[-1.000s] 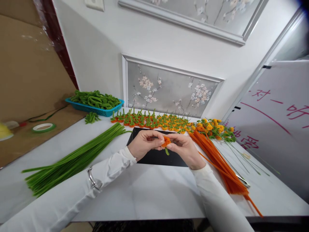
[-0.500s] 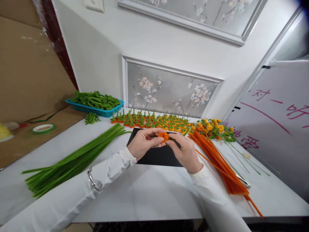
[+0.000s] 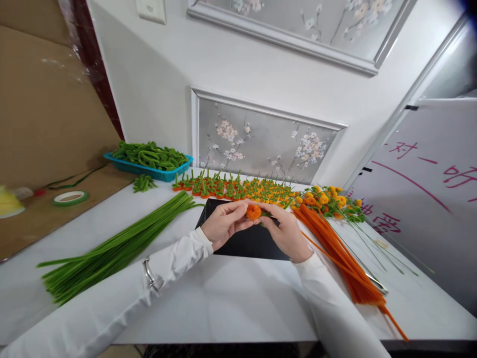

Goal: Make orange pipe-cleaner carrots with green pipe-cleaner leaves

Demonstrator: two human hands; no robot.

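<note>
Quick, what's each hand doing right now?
Left hand: closed, holding the fuzzy orange flower.
Right hand: closed, holding the flower's green stem.

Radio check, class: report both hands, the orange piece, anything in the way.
Left hand: pinching orange flower head. Right hand: at its green stem. Flower head held above black board. Close by: orange stems beside right sleeve.

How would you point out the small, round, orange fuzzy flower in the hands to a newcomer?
On the white marbled table, find the flat black rectangular board near the middle. Over it, the bare left hand and right hand meet at the small, round, orange fuzzy flower. Unlike the green-stemmed orange and yellow flowers behind, it's held in fingers.
</note>
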